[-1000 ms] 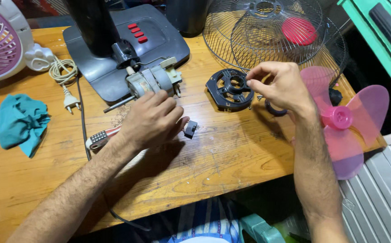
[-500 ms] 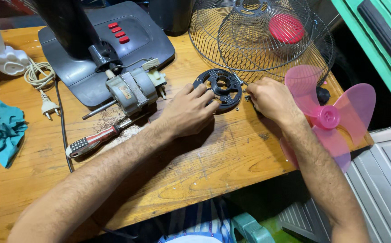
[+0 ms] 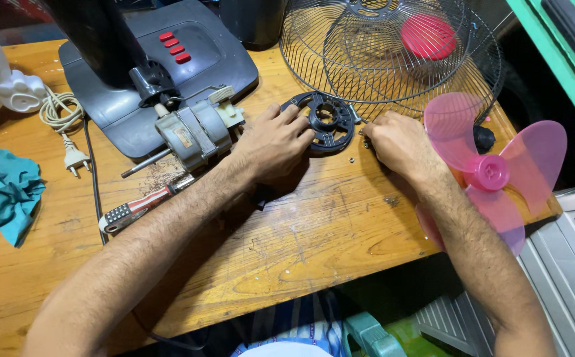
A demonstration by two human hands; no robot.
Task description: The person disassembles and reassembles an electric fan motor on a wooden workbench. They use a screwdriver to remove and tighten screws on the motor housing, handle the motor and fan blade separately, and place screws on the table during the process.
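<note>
Left hand resting fingers on black round fan motor cover on wooden workbench, right hand curled beside it, grip unclear, grey fan motor left, pink fan blade right

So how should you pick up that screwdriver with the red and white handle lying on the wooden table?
Probably by the thick red and white screwdriver handle, coming down from above. It lies flat on the wooden table with bare wood around the handle end, while the thin metal tip end runs toward the left forearm. The left hand is nearest.
</note>
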